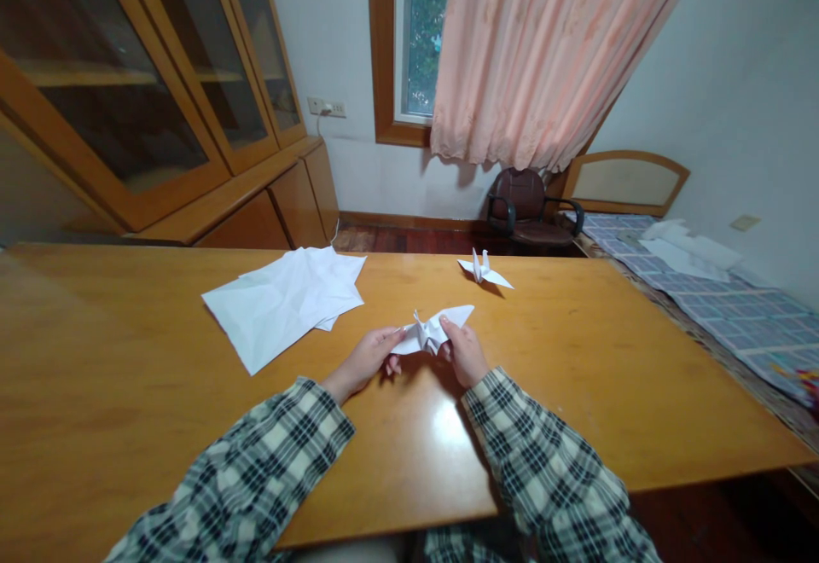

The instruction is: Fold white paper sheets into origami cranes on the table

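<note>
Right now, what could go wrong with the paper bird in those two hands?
The left hand and right hand pinch the paper bird from both sides; a hard pull might tear it or flatten its folds. The loose white sheets lie close on the left, so a careless sweep could scatter them. The small folded crane beyond looks light and might tip if bumped.

White folded paper figure; white loose sheets; second white paper crane near desk's far edge; orange-brown wooden desk; black-and-cream plaid sleeves; pink curtain; blue patterned bedcover
</note>
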Motion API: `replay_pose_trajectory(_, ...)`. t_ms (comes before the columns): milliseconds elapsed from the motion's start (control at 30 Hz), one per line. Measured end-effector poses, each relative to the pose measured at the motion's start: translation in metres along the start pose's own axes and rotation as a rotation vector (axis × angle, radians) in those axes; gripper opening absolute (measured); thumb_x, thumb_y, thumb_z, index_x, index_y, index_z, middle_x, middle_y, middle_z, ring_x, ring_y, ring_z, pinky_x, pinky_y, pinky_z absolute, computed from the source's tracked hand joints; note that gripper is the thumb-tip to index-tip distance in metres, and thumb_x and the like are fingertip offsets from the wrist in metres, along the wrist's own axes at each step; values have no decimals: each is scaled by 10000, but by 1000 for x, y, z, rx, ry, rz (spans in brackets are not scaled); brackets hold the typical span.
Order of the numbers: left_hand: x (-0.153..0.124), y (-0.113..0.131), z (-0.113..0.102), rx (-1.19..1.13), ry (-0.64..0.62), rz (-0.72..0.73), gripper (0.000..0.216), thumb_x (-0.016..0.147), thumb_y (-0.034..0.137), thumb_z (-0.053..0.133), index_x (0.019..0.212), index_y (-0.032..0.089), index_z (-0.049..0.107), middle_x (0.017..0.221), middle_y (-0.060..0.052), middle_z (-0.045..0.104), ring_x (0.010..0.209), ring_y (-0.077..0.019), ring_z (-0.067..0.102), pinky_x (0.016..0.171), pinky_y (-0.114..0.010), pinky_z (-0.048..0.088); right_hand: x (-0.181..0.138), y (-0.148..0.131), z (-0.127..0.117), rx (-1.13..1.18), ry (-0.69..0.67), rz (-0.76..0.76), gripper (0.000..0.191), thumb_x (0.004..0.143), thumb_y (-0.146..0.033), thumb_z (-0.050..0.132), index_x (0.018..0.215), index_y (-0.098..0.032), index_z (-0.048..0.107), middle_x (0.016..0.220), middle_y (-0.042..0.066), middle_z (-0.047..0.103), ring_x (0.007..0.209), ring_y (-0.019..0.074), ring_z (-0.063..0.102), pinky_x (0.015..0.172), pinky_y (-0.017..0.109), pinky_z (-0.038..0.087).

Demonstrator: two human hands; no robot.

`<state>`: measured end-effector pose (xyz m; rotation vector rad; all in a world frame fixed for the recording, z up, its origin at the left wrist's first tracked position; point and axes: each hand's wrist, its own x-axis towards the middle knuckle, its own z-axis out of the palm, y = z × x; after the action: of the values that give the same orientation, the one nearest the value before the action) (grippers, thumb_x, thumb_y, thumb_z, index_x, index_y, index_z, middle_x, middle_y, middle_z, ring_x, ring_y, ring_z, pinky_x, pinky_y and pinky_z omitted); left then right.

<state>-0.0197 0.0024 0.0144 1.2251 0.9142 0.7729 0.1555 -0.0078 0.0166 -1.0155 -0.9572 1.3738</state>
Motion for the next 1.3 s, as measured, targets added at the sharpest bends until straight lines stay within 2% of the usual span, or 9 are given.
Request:
replay_pose_trajectory(133, 3, -4, 0, -7, 42, 13, 446, 770, 579, 509, 728, 137, 550, 397, 45, 514, 339, -75, 459, 347, -160, 303, 0, -1, 0, -13, 22, 10, 423, 732, -526, 571, 536, -184, 418, 375, -86, 336, 332, 42, 254, 346, 203, 148)
replay_pose_trajectory(333, 6, -10, 3, -19, 154, 71, 464, 798, 564, 489, 882, 120, 592, 437, 49, 524, 366, -81, 457, 380, -182, 334, -2, -4, 5, -56, 122, -26, 419, 731, -530, 566, 538, -181, 438, 381, -70, 376, 340, 46, 275, 351, 211, 154)
replay_pose_trajectory(467, 6, -13, 6, -31, 185, 78, 463, 804, 565, 478, 878, 120, 585, 461, 47, 520, 370, -79, 455, 363, -177, 315, -3, -4, 8, -37, 141, -29, 428, 735, -543, 558, 539, -184, 435, 371, -70, 375, 333, 47, 271, 346, 213, 149)
replay_pose_trajectory(733, 6, -10, 6, 5, 137, 46, 439, 779, 560, 509, 794, 126, 571, 429, 52, 511, 343, -76, 461, 357, -172, 319, 1, 0, 2, 45, 111, 16, 348, 686, -484, 655, 665, -170, 507, 454, -59, 472, 351, 53, 341, 333, 197, 215)
replay_pose_trajectory(1000, 5, -8, 7, 12, 137, 33, 443, 776, 560, 507, 818, 124, 577, 421, 53, 508, 338, -77, 450, 347, -170, 308, 3, 5, 0, 71, 88, 32, 364, 716, -506, 635, 665, -168, 508, 452, -63, 439, 350, 50, 334, 331, 193, 221)
replay_pose_trajectory(1133, 6, -9, 7, 22, 136, 30, 429, 782, 555, 503, 768, 131, 569, 410, 53, 501, 336, -75, 450, 352, -169, 305, 4, 5, -1, 104, 77, 17, 361, 710, -476, 653, 627, -165, 489, 483, -57, 433, 379, 43, 321, 347, 192, 207)
replay_pose_trajectory(1300, 5, -8, 8, -4, 174, 46, 420, 794, 551, 489, 798, 138, 565, 425, 57, 500, 339, -69, 445, 344, -159, 301, 3, 3, 0, 171, 55, 1, 337, 726, -441, 646, 633, -167, 475, 497, -64, 411, 398, 41, 291, 359, 193, 170)
